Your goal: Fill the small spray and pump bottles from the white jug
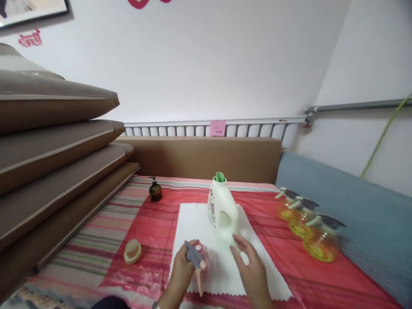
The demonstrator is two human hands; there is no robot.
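Observation:
My left hand [180, 270] is closed around a small pink spray bottle [203, 257] with a grey trigger head [192, 253], held over a white cloth [196, 223]. My right hand [249, 264] hovers open just right of it, fingers spread, close to the base of a white detergent jug [222, 210]. The jug stands upright on the cloth, its green spout [220, 177] uncapped.
A beige cap [132, 251] lies on the striped sheet at left. A dark pump bottle [155, 190] stands behind. Three clear spray bottles with yellow liquid [304, 221] line the right, beside a blue cushion [354, 206]. Brown cushions [48, 141] are stacked at left.

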